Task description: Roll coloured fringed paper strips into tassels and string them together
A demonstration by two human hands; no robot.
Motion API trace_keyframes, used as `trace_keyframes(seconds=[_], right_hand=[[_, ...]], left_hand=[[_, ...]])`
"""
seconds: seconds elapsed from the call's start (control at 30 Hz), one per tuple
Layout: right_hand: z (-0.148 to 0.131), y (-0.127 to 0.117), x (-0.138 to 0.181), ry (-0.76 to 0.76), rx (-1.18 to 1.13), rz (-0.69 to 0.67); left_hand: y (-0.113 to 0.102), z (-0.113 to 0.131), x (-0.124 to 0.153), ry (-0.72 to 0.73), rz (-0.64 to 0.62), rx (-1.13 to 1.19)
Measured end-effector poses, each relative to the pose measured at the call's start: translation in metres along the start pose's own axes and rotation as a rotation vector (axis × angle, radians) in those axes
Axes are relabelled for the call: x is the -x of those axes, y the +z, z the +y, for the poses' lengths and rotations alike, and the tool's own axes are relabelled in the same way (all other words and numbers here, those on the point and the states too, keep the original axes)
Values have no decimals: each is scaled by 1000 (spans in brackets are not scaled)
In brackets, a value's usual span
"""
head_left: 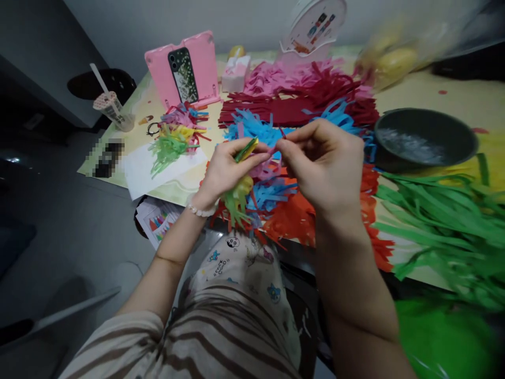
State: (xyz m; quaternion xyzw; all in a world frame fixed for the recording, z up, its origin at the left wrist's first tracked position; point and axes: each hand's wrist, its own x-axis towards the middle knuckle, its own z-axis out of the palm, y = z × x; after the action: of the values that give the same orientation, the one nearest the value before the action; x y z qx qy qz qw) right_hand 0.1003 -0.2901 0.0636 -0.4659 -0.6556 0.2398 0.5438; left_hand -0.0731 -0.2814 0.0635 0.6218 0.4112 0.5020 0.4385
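My left hand (226,169) is closed around a bundle of fringed paper tassels (237,204) in green, yellow, blue and pink. A folded green and yellow end sticks up between its thumb and fingers, while the fringes hang below. My right hand (327,163) pinches a thin pink and dark red strip close to the left fingertips; its exact shape is partly hidden by the fingers. Beneath both hands lie blue fringed paper (252,124) and orange fringed paper (294,216) on the table.
Dark red fringed paper (272,109) and pink fringed paper (276,78) lie behind. A pink stand (207,63) props up a phone (183,76). Finished-looking tassels (171,150), a plastic cup (114,110), a dark bowl (426,139) and green strips (442,221) surround the work area.
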Motion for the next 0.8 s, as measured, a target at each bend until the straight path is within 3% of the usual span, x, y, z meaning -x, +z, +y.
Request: trace_keyframes(seconds=[0.13,0.23,0.4,0.8], right_hand=[[1,-3,12,-2,-43,91],[-1,-6,21,-37,51,73],[-5,-2,26,-47,169,46],[-12,-7,25,-59,197,19]], left_hand=[[1,-10,-1,-71,38,148],[-3,-12,0,-118,27,237],[-1,-10,2,-138,-11,269],[-1,-12,1,-177,-5,261]])
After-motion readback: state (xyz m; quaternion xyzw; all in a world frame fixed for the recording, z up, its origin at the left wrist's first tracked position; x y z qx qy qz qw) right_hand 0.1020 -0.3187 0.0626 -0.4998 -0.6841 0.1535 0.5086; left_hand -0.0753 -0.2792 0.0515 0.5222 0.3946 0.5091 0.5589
